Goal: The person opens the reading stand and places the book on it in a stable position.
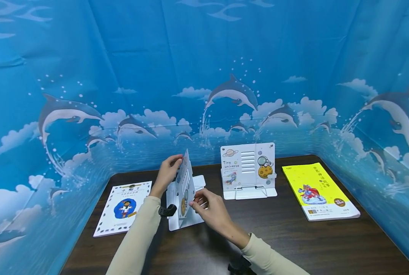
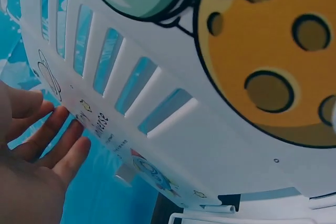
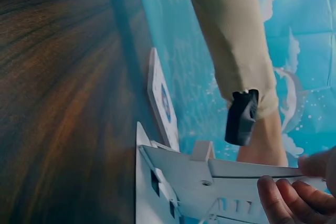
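White book stand [image 1: 184,187] stands on the left half of the tabletop [image 1: 280,240], its printed panel raised nearly upright and edge-on to the head view above its base plate [image 1: 192,220]. Of the hands, the right hand [image 1: 214,211] pinches the panel's near edge between thumb and fingers; the left hand [image 1: 166,175] is loosely extended, fingertips at the far edge. The left sleeve [image 1: 139,236] crosses in front of the white book [image 1: 125,210], covering part of its right edge. A second stand [image 1: 238,178], propped up, is behind and to the right; a yellow book [image 1: 319,191] lies farther right. A dolphin backdrop [image 1: 156,57] encloses the back and sides.
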Demonstrator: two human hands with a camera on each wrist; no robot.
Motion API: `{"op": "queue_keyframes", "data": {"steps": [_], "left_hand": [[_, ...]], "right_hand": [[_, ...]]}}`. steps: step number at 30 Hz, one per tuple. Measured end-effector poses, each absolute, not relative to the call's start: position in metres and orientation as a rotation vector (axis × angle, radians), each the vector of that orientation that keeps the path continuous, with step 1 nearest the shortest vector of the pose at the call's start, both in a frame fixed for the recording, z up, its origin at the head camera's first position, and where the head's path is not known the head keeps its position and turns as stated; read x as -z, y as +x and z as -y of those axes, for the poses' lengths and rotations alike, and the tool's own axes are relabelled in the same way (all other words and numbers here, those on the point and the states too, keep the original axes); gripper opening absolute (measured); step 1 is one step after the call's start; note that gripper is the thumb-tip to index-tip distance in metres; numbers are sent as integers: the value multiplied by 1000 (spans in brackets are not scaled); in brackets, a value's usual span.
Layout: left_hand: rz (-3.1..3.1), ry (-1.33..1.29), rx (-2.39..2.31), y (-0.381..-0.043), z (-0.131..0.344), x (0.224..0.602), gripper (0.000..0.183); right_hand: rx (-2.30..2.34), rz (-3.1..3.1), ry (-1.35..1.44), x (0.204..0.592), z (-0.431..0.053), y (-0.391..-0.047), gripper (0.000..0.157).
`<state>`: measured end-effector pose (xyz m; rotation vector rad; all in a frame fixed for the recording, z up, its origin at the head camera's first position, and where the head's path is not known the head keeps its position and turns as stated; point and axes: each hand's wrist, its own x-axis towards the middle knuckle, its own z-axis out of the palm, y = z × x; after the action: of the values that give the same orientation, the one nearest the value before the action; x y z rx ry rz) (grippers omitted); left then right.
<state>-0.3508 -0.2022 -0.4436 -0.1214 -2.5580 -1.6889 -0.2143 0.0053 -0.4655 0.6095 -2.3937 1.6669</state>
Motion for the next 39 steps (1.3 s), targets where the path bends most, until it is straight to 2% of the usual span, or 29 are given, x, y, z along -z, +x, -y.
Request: {"op": "queue_keyframes", "data": {"steps": [4,15,29,39], "left_hand": [[2612,-156,1698,-355,202,445,46],[2598,-188,1688,-355,207,451,45],[2485,65,1687,-353,225,461,47],[2375,191,1655,-351,236,466,47]], "right_hand": [[-1693,2367,609,470,-2,-215,11],[-1635,2328,586,472,-1,-216,8],[-1620,2319,499,469,-17,-239,7],[-1426,2405,380,462,-34,-275,10]]}}
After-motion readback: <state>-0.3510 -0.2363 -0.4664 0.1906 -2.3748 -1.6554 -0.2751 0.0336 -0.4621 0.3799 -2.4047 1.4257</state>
